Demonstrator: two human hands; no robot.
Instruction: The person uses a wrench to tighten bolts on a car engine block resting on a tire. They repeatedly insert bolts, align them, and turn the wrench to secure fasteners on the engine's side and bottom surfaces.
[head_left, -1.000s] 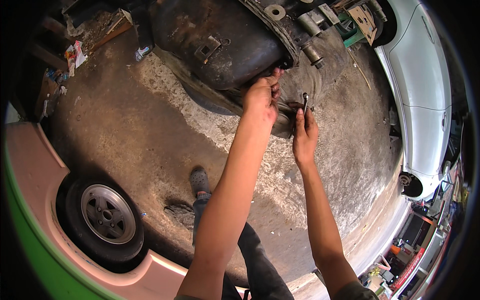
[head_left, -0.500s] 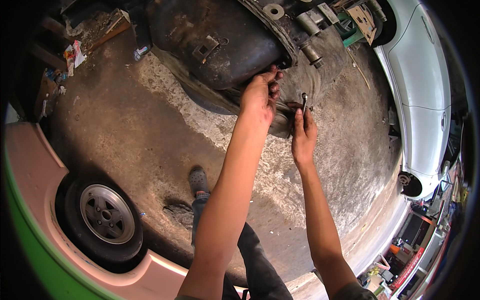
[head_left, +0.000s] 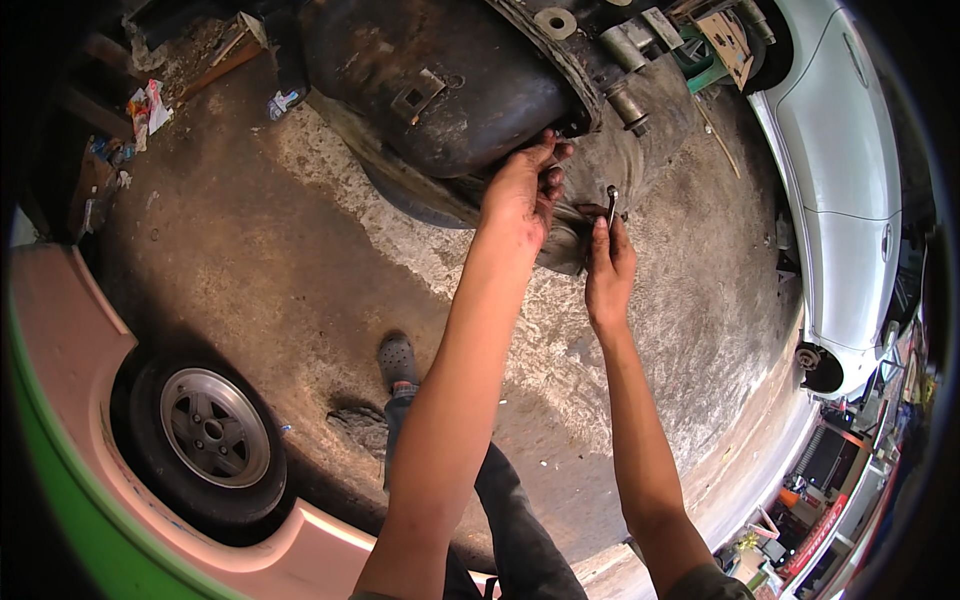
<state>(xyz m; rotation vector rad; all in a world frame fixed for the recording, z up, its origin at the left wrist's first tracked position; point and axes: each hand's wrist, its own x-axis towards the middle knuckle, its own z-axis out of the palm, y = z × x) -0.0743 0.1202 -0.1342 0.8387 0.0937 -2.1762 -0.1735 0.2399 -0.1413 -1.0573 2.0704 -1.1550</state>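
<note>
A large dark metal tank (head_left: 450,75), stained and rounded, fills the top middle, with a small square bracket (head_left: 417,97) on its face. My left hand (head_left: 522,190) reaches up to its lower right edge. The fingers there are bent and pressed together, blackened with grime; what they pinch is hidden against the edge. Lower and to the right, my right hand (head_left: 610,265) holds a ring spanner (head_left: 612,203) upright between thumb and fingers, its ring end on top, apart from the tank.
Metal cylindrical parts (head_left: 627,105) stick out right of the tank. A silver car (head_left: 845,200) stands along the right. At lower left is a pinkish car body (head_left: 70,330) with a wheel (head_left: 213,430). Litter (head_left: 150,108) lies at upper left. My clog (head_left: 396,360) rests on the stained concrete.
The tank and the cylindrical parts have shifted slightly to the right. Both hands keep nearly the same place and grip, the spanner a touch further right.
</note>
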